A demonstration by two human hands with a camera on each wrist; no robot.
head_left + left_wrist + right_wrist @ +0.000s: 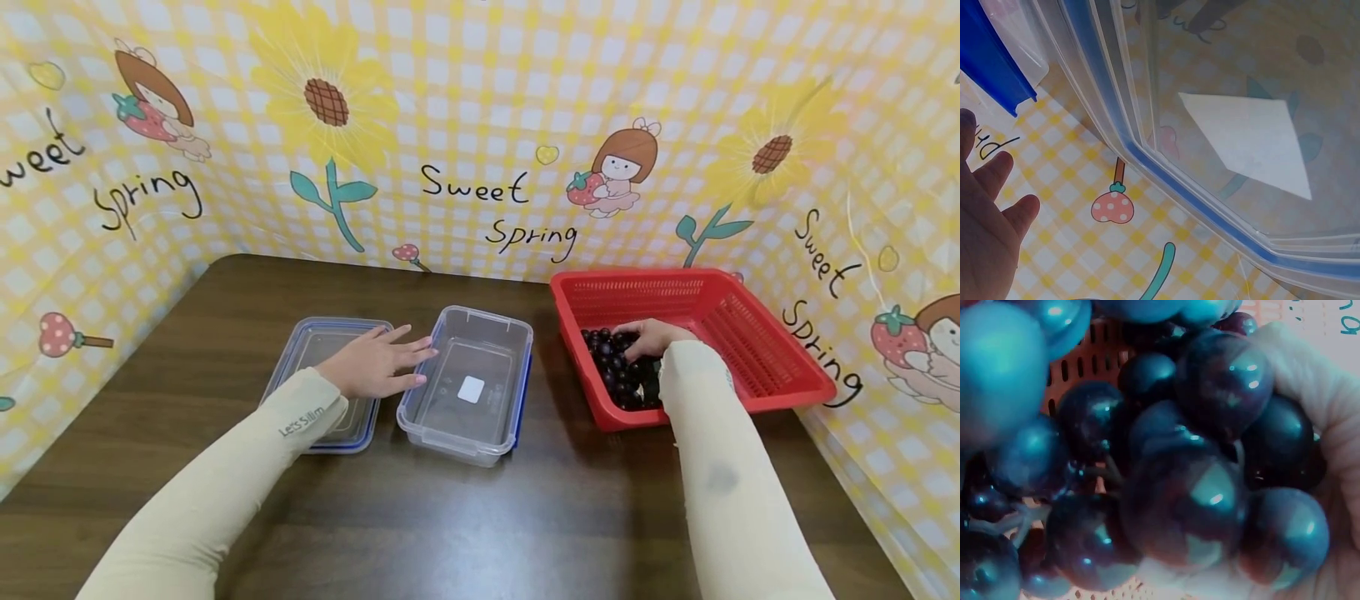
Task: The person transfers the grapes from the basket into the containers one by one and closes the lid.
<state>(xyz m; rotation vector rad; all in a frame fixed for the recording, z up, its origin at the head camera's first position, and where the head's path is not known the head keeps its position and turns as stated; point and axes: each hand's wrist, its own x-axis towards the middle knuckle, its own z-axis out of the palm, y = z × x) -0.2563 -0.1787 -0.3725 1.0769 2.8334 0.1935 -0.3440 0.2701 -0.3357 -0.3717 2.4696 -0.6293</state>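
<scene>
My left hand (378, 362) has its fingers spread and fairly straight. It lies over the right part of a clear lid (315, 342) with a blue seal, fingertips at the left rim of a clear plastic container (468, 429); whether they touch it, I cannot tell. In the left wrist view the fingers (1021, 215) show at the left, holding nothing. Inside the red basket (780, 367), my right hand (652, 337) grips a bunch of dark grapes (611, 358). The right wrist view shows the palm (1344, 437) curled against those grapes (1179, 506).
A dark wooden table (480, 533) carries everything. Behind and at both sides hangs a yellow checked cloth (480, 108) with printed flowers. The container stands between lid and basket, with a white label (471, 389) visible on its bottom.
</scene>
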